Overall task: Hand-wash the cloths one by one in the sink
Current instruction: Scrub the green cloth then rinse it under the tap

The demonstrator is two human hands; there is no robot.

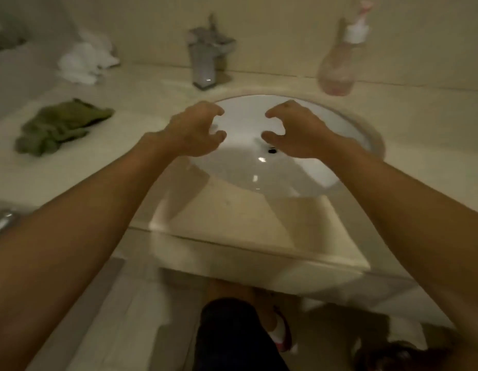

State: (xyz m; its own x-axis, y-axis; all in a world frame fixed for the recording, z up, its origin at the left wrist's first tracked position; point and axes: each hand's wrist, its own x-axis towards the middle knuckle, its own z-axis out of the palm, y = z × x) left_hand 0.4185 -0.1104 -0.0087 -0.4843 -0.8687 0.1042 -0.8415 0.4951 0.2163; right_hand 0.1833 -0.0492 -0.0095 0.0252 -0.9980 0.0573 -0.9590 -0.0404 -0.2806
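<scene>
Both my hands hover over the white oval sink (pixel 259 180), facing each other with a gap between them. My left hand (pixel 195 129) has loosely curled fingers and holds nothing. My right hand (pixel 294 129) mirrors it, also holding nothing. The basin holds no cloth; its drain hole (pixel 272 150) shows between my hands. A crumpled green cloth (pixel 58 125) lies on the counter to the left of the sink. Further back on the left sits a bunched white cloth (pixel 85 61).
A square chrome faucet (pixel 205 62) stands behind the sink. A pink pump bottle (pixel 340 65) stands at the back right. The beige counter (pixel 125 170) has its front edge near my body. A grey cloth-like shape (pixel 5 36) lies at the far left.
</scene>
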